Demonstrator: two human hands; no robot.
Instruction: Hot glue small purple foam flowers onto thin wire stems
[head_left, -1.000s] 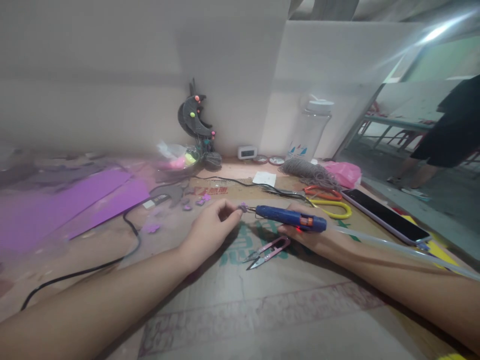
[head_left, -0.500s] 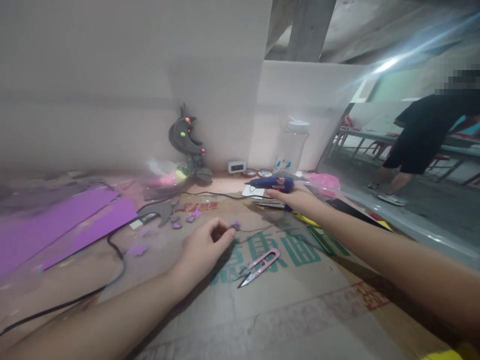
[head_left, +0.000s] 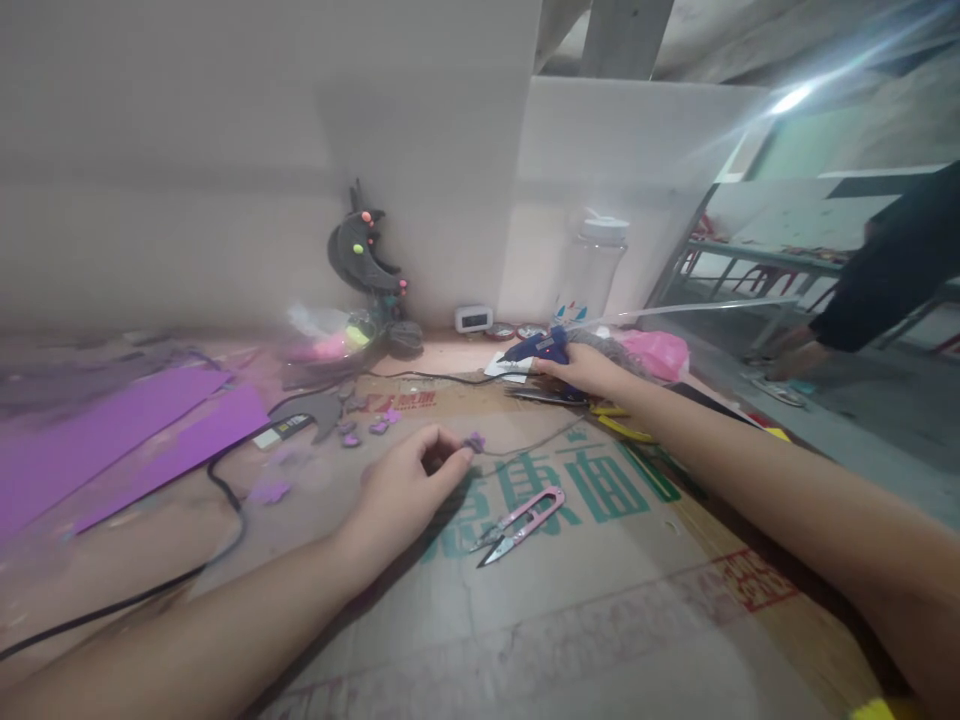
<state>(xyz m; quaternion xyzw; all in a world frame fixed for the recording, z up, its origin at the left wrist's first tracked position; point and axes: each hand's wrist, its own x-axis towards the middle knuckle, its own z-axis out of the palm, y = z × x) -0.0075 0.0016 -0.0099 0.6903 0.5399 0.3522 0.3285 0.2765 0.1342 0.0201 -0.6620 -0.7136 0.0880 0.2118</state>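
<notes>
My left hand pinches a small purple flower between thumb and forefinger, just above the cardboard. Farther back, my right hand is wrapped round a blue glue gun whose nozzle points left over a small white card. Between my arms lie pink thread snips with their blades apart. Several small purple flower pieces rest left of the pinched one, and a larger purple flower lies nearer. The fingers on the far side of the glue gun are hidden.
Purple sheets and a black cable spread across the left. Along the back stand a dark crescent ornament, a small digital clock and a clear bottle. A pink bag sits right; a person is beyond.
The glue gun in my right hand has tipped, its nozzle now lower and over the card. My left hand still pinches the flower. The person behind has bent down, and the view has shifted slightly.
</notes>
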